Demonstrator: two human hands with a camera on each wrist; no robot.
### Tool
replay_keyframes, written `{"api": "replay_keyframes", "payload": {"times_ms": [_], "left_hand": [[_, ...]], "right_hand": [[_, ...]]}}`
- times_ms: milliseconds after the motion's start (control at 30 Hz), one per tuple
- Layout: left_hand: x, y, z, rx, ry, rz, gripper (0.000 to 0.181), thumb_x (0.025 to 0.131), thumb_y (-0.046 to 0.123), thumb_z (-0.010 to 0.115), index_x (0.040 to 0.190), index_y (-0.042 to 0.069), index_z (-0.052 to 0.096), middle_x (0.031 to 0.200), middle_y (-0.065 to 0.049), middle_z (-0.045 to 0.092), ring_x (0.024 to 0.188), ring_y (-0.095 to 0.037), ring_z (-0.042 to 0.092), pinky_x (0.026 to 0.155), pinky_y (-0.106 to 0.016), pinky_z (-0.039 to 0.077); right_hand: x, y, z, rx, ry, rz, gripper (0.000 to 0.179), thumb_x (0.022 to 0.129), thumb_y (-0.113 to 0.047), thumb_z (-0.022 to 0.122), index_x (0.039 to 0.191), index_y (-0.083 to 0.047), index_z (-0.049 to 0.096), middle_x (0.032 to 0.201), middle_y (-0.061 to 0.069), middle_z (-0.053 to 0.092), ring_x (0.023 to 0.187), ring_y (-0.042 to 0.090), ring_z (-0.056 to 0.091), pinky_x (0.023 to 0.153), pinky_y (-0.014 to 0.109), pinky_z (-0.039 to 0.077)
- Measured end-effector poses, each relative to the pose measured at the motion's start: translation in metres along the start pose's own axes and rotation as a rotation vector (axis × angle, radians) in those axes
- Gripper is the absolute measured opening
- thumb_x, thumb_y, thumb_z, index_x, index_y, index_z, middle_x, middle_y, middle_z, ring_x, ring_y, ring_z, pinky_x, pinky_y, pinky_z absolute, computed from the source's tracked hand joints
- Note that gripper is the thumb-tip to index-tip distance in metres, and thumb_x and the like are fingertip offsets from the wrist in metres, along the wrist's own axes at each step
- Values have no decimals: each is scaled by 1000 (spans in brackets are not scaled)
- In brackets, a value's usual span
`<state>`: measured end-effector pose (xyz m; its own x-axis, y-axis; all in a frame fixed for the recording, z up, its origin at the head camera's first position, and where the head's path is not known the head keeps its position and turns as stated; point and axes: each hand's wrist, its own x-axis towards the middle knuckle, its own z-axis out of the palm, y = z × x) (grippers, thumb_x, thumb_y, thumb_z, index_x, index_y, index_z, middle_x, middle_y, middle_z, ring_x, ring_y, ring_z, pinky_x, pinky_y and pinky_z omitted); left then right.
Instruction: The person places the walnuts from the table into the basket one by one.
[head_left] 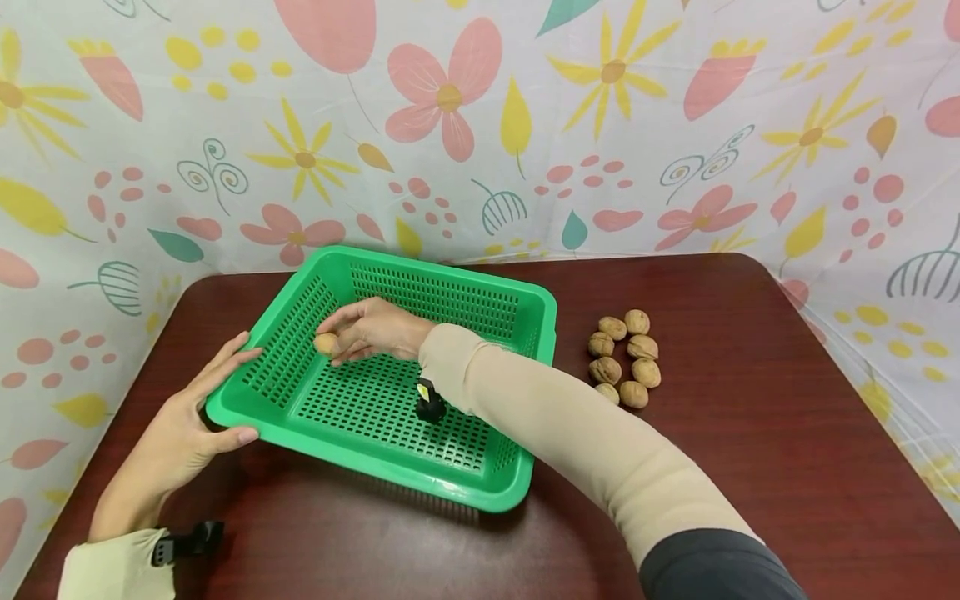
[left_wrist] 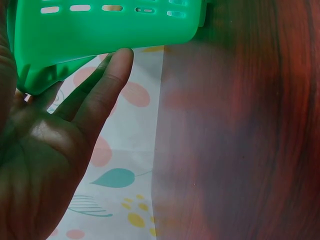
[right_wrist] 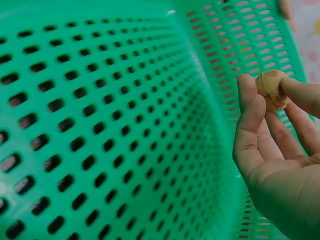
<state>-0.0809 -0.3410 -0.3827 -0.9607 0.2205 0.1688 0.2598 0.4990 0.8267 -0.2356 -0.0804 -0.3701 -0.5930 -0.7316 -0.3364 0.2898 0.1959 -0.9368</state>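
Observation:
A green plastic basket (head_left: 375,482) with slotted walls and floor sits angled on the table. At its near-left corner, my left hand (head_left: 176,425) grips the rim, fingers along the left side and thumb at the front. The left wrist view shows the outer wall of the basket (left_wrist: 115,35) against that hand's fingers. Inside, over the left part of the basket floor, my right hand (head_left: 378,327) pinches a walnut (head_left: 326,344). Close up in the right wrist view, the walnut (right_wrist: 272,89) is tan and wrinkled, held between thumb and fingertips.
Right of the basket, several walnuts (head_left: 643,347) lie in two loose rows on the dark red-brown table (head_left: 750,400). A flower-printed cloth (head_left: 540,125) hangs behind the table and along its sides. My right forearm crosses over the basket's near-right rim.

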Motion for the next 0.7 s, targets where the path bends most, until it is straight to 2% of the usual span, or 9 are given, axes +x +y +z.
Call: {"api": "replay_keyframes", "payload": {"times_ms": [167, 267, 400, 533, 700], "left_hand": [[0, 0, 0, 7, 4, 6, 91, 74, -7, 86, 156, 8, 48, 174, 5, 24, 154, 7, 19, 105, -6, 24], [0, 0, 0, 2, 1, 8, 91, 75, -7, 85, 156, 8, 48, 175, 4, 23, 154, 6, 19, 105, -6, 24], [0, -1, 0, 0, 2, 16, 91, 74, -8, 85, 156, 7, 48, 174, 2, 24, 154, 6, 20, 106, -6, 23], [1, -1, 0, 4, 4, 23, 91, 74, -8, 85, 155, 6, 48, 174, 1, 24, 154, 6, 20, 107, -6, 23], [1, -2, 1, 2, 5, 34, 91, 73, -8, 86, 155, 5, 48, 174, 1, 25, 154, 5, 20, 108, -7, 22]], "right_hand": [[3, 6, 6, -41, -13, 55, 39, 101, -1, 64, 139, -4, 64, 118, 10, 72, 107, 33, 75, 96, 40, 57], [3, 8, 9, -38, 1, 72, 36, 101, 1, 63, 137, -2, 65, 113, 9, 72, 104, 34, 75, 97, 41, 58], [4, 8, 10, -38, 47, 83, 37, 99, 7, 62, 135, 0, 66, 123, 14, 73, 104, 34, 75, 101, 45, 56], [2, 6, 9, -55, 83, 72, 39, 97, 9, 61, 135, 0, 67, 136, 17, 69, 110, 37, 74, 102, 46, 56], [-5, -2, 5, -82, 74, 43, 38, 100, 5, 59, 137, 0, 64, 142, 19, 65, 114, 38, 72, 104, 50, 53]]}}
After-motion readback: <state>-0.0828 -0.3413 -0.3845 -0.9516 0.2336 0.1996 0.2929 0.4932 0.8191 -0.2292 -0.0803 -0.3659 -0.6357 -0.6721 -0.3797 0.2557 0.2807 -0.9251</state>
